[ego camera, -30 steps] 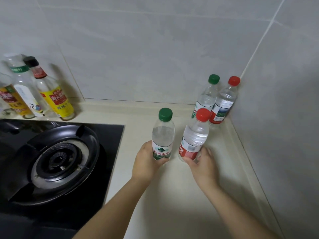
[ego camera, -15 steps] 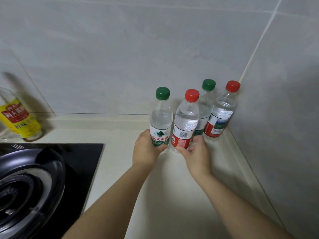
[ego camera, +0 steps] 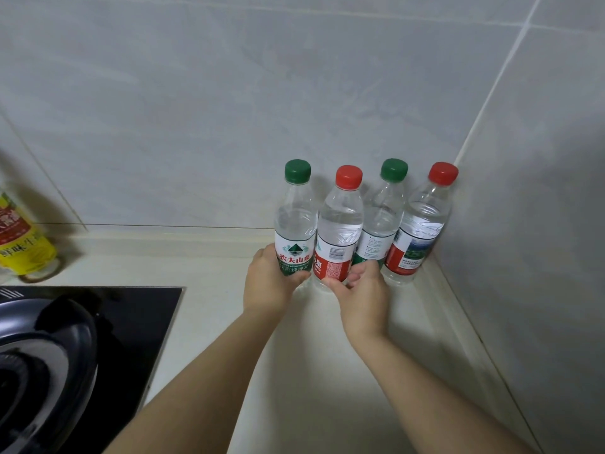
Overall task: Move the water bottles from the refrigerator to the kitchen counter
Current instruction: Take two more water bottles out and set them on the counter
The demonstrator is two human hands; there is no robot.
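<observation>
So there are four water bottles lined up in the back right corner of the bench, all standing upright with caps up and long axes vertical, maybe a tiny lean in the wide-angle view. The row runs along the back wall, alternating green cap, red cap, green cap, red cap, and each one touches or nearly touches its neighbour.

The left hand has the green-capped bottle at the left end. Its grip is closed around the lower label area, thumb across the front and fingers wrapped behind. The base is hidden by the hand, so I can't tell if it's actually sitting on the bench.

The right hand is on the red-capped bottle next to it, in a looser grip. The thumb and curled fingertips pinch the bottom of the red label, and the base looks to be down on the bench.

Both forearms come in from the bottom of the view and angle towards each other, so the hands end up just beside one another, backs facing the camera.

The second green-capped bottle and second red-capped bottle stand untouched, with the last one tucked right into the corner.

Over on the left there's a black hob with a burner ring, and a yellow-labelled bottle sits by the wall behind it, well apart from the water.
</observation>
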